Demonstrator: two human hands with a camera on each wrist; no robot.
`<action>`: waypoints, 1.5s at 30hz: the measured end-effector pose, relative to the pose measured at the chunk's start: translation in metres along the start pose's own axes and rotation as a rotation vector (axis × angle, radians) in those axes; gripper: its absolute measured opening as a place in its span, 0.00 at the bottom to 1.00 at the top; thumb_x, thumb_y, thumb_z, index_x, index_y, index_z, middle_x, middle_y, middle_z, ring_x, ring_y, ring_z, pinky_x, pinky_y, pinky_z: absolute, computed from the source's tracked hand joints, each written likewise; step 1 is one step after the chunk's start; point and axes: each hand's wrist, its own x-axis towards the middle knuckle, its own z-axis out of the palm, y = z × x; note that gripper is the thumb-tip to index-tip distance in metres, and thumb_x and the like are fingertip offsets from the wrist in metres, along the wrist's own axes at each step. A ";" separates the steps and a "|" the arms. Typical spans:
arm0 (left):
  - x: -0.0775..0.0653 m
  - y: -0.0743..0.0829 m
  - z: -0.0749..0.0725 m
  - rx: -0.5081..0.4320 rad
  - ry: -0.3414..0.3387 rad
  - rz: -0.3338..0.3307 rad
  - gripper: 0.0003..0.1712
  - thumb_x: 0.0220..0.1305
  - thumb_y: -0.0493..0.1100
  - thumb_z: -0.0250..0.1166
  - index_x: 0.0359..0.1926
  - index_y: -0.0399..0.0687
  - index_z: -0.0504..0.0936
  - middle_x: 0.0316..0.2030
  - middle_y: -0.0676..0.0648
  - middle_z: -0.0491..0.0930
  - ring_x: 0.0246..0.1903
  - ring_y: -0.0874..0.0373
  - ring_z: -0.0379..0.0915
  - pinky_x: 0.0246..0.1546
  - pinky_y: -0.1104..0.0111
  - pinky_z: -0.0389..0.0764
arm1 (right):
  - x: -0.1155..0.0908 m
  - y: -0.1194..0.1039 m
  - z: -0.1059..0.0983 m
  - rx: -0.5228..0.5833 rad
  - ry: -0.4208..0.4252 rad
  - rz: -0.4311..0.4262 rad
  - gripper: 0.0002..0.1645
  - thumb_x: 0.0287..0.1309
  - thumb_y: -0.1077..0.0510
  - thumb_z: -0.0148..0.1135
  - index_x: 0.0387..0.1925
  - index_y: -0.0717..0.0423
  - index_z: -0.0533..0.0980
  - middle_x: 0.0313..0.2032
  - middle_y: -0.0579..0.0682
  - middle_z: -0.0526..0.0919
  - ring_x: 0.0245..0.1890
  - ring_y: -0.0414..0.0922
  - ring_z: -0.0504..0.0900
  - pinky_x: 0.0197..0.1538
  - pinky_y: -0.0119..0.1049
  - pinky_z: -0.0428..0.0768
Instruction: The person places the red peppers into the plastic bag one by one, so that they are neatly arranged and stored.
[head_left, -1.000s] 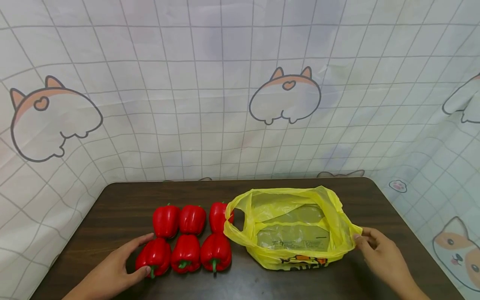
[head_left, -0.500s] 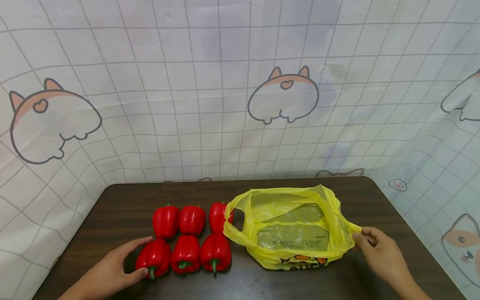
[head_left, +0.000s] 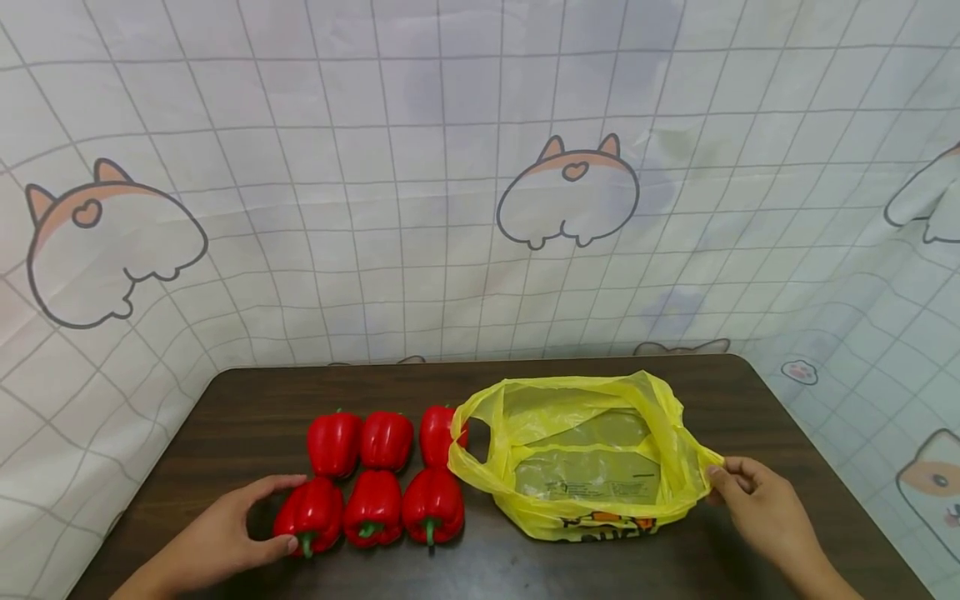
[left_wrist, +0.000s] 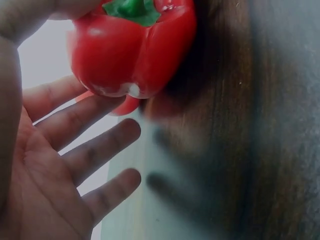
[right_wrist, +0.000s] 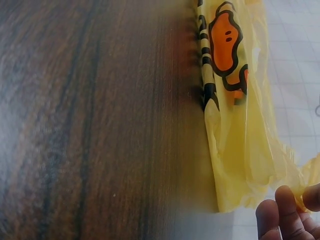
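Note:
In the head view my left hand [head_left: 213, 537] is at the near left bell pepper [head_left: 311, 517], a glossy red one with a green stem. Thumb and forefinger stand on either side of this pepper, and the other fingers stretch out straight in the left wrist view, the palm [left_wrist: 45, 185] facing it. At the right, my right hand [head_left: 772, 517] pinches the side handle of a yellow plastic bag [head_left: 525, 508] between thumb and fingers. The bag lies with its mouth spread wide and its inside showing. An orange cartoon print [right_wrist: 225, 42] marks its front.
More red bell peppers stand in two rows, with a near middle one [head_left: 372, 508], a near right one [head_left: 433, 504] and a far left one [head_left: 333, 443]. The bag's left handle overlaps the far right pepper [head_left: 435, 433]. Behind the dark wooden table [head_left: 247, 400] hangs a white checked cloth [head_left: 360, 250].
My left hand has shifted very slightly left, its thumb drawing a little off the near left pepper. The right hand, the bag and the peppers stay where they were.

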 end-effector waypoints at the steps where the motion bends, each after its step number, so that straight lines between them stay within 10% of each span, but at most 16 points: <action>1: 0.000 -0.001 0.000 0.003 0.000 0.002 0.40 0.58 0.59 0.77 0.67 0.51 0.74 0.63 0.47 0.77 0.63 0.40 0.70 0.56 0.43 0.75 | 0.000 0.000 0.000 0.000 0.000 0.002 0.38 0.76 0.35 0.46 0.58 0.66 0.74 0.37 0.49 0.88 0.40 0.49 0.81 0.38 0.40 0.74; 9: 0.000 -0.009 -0.002 -0.063 -0.020 0.035 0.37 0.60 0.55 0.76 0.66 0.47 0.75 0.62 0.48 0.78 0.58 0.55 0.74 0.50 0.69 0.79 | 0.001 0.000 0.001 0.012 -0.003 0.003 0.38 0.76 0.35 0.47 0.59 0.67 0.74 0.37 0.49 0.88 0.40 0.48 0.82 0.38 0.39 0.73; 27: -0.009 -0.003 -0.002 -0.139 0.106 0.051 0.37 0.58 0.50 0.78 0.65 0.44 0.76 0.60 0.46 0.79 0.53 0.63 0.77 0.48 0.67 0.81 | 0.000 -0.001 0.001 0.031 -0.010 0.008 0.36 0.76 0.35 0.47 0.58 0.66 0.74 0.37 0.50 0.87 0.35 0.48 0.77 0.31 0.38 0.71; 45: 0.003 0.025 -0.011 -0.085 0.271 0.217 0.36 0.52 0.44 0.82 0.62 0.56 0.78 0.55 0.56 0.81 0.47 0.59 0.80 0.50 0.71 0.80 | 0.002 0.000 0.001 0.049 -0.005 0.034 0.37 0.76 0.35 0.47 0.58 0.66 0.74 0.37 0.49 0.87 0.38 0.48 0.79 0.32 0.38 0.71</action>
